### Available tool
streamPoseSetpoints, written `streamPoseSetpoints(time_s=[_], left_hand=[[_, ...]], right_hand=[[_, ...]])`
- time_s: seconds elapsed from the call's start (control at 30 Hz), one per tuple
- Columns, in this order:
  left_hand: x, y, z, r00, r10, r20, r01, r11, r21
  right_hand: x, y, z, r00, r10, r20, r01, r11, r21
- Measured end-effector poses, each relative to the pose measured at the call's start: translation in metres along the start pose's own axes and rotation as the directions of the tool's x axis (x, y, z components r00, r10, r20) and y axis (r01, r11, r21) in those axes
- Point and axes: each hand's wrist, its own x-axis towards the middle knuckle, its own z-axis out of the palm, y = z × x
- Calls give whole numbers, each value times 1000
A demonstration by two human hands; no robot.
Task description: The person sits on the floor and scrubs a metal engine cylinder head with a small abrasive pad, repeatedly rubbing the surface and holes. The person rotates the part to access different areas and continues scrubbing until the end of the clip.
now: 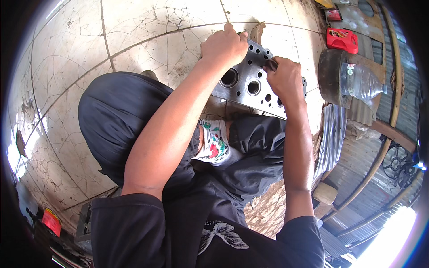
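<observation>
A grey metal engine cylinder head [243,73], flat and full of round holes, lies tilted on the tiled floor in front of my crossed legs. Over its far left edge my left hand [225,47] is curled, fingers closed on the metal; its fingertips are partly hidden. My right hand [286,80] pinches a small dark piece [270,65] against the top face, right of the larger bores. What kind of piece it is I cannot make out. Just beyond the far edge stands a curved brownish strip [258,33].
Cracked pale tiles [147,40] spread left and ahead. On the right are a red plastic case [342,40], a dark round drum-like part [330,73], a clear plastic bottle [363,81] and corrugated metal sheets [333,134]. A red container [52,222] stands at lower left.
</observation>
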Motion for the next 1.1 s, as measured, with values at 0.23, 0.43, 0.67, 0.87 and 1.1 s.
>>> streamPoseSetpoints(time_s=[0.23,0.43,0.67,0.87,1.1], left_hand=[[-1,2,1,1000,17,-5,-17,1000,8],[-1,0,3,999,29,-25,-29,1000,11],[-2,-1,7,996,59,-71,-58,998,4],[-4,1,5,998,39,-48,-38,999,16],[-4,2,7,997,49,-65,-49,999,9]], right_hand=[[-4,13,12,992,1,-123,14,993,115],[-6,-4,8,994,18,-109,-4,991,133],[-6,4,14,990,71,-119,-55,990,132],[-2,1,11,992,95,-83,-86,991,102],[-1,4,17,987,114,-112,-111,993,28]])
